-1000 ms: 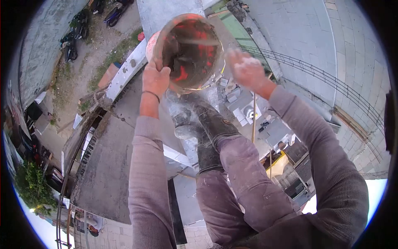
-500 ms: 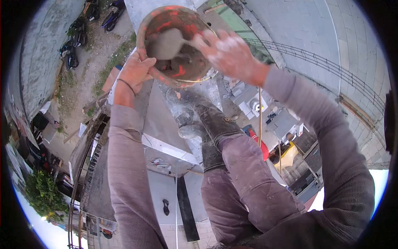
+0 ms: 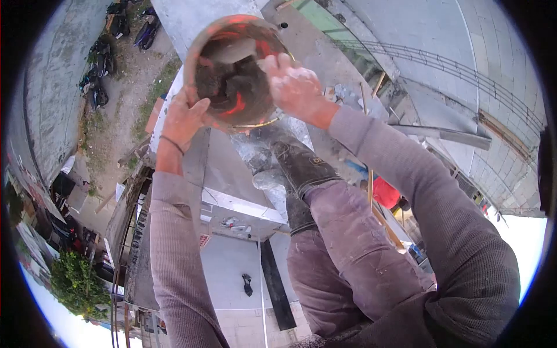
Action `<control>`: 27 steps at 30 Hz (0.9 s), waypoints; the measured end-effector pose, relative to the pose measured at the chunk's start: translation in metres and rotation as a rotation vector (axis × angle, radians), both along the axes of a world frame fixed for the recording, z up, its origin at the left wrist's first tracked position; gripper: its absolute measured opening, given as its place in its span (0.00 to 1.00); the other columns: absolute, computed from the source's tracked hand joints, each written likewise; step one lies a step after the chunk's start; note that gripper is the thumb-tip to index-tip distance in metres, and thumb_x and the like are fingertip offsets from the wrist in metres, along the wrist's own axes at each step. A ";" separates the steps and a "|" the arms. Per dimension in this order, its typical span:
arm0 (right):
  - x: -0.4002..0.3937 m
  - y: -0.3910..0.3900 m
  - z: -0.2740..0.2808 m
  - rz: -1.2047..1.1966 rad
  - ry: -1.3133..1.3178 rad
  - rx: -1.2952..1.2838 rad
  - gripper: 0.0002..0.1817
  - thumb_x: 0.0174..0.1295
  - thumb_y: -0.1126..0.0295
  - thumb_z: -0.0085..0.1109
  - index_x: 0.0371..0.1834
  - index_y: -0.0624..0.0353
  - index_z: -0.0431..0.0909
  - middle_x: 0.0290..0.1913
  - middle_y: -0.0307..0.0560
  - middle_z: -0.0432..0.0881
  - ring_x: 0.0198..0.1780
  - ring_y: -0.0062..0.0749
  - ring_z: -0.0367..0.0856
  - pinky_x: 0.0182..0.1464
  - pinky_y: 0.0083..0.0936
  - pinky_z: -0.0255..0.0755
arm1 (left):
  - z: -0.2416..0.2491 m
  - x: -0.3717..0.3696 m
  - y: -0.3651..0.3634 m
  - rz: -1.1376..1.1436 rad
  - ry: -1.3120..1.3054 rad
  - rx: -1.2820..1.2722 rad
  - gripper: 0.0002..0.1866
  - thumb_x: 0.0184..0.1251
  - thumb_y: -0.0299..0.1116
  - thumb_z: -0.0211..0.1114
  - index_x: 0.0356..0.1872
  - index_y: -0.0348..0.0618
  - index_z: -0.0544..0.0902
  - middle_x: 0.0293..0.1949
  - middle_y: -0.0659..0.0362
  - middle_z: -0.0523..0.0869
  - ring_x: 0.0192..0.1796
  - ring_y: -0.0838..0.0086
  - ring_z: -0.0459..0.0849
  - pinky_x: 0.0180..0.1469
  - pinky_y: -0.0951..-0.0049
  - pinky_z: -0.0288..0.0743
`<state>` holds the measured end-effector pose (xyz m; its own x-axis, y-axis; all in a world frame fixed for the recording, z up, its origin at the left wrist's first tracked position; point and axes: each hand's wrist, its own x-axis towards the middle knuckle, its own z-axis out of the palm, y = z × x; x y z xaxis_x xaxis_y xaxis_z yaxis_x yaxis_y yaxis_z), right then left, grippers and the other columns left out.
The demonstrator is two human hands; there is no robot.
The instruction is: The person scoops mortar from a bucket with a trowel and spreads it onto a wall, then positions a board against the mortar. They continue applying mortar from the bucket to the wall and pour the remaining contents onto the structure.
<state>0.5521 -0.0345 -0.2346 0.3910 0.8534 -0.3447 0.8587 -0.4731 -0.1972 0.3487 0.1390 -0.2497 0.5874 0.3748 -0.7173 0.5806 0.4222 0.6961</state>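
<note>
A round bucket (image 3: 192,69) with orange-red patches showing inside is held up in front of me at the top of the head view. Grey wet mortar (image 3: 238,87) lies in it. My left hand (image 3: 183,120) is closed on the near-left rim, thumb over the edge. Inside the bucket's right side, my right hand (image 3: 296,91) is closed on a trowel, whose grey blade (image 3: 232,51) sits against the far inner wall. The handle is hidden by my fingers, and this hand is slightly blurred.
My dark boots (image 3: 301,165) are on a dusty narrow ledge, high above the ground. Parked motorbikes (image 3: 100,72) stand far below at left. A rebar cage (image 3: 447,62) runs along the upper right. A red object (image 3: 384,193) shows beyond my leg, and a black strip (image 3: 275,284) lies below.
The trowel blade has gone deeper against the bucket's far wall, and my right hand has moved left and down. Both bucket and view have shifted slightly.
</note>
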 end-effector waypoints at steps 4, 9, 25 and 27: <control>-0.022 0.007 -0.043 0.199 -0.080 0.071 0.17 0.67 0.68 0.54 0.58 0.60 0.72 0.48 0.54 0.79 0.45 0.47 0.87 0.42 0.38 0.84 | -0.007 -0.006 -0.008 0.055 -0.001 0.036 0.06 0.70 0.23 0.64 0.42 0.36 0.75 0.34 0.62 0.77 0.32 0.74 0.84 0.31 0.70 0.83; -0.023 -0.046 -0.048 0.312 0.142 -0.062 0.21 0.64 0.72 0.57 0.61 0.59 0.69 0.48 0.52 0.76 0.46 0.49 0.87 0.40 0.42 0.84 | -0.012 -0.005 -0.009 0.131 -0.025 0.028 0.06 0.68 0.24 0.64 0.43 0.35 0.78 0.34 0.62 0.78 0.33 0.74 0.83 0.34 0.69 0.82; 0.015 -0.024 -0.047 0.177 -0.186 0.112 0.17 0.66 0.70 0.54 0.56 0.64 0.72 0.45 0.52 0.80 0.49 0.45 0.87 0.40 0.38 0.86 | -0.002 0.030 -0.006 -0.192 0.138 0.348 0.19 0.64 0.34 0.67 0.51 0.29 0.80 0.38 0.47 0.85 0.42 0.58 0.85 0.48 0.58 0.79; 0.032 -0.004 -0.039 0.193 -0.178 0.008 0.18 0.67 0.69 0.53 0.57 0.66 0.73 0.44 0.53 0.83 0.50 0.45 0.87 0.44 0.35 0.85 | 0.000 0.043 -0.014 -0.302 0.165 0.489 0.21 0.63 0.35 0.67 0.51 0.29 0.80 0.41 0.42 0.86 0.46 0.51 0.86 0.52 0.56 0.79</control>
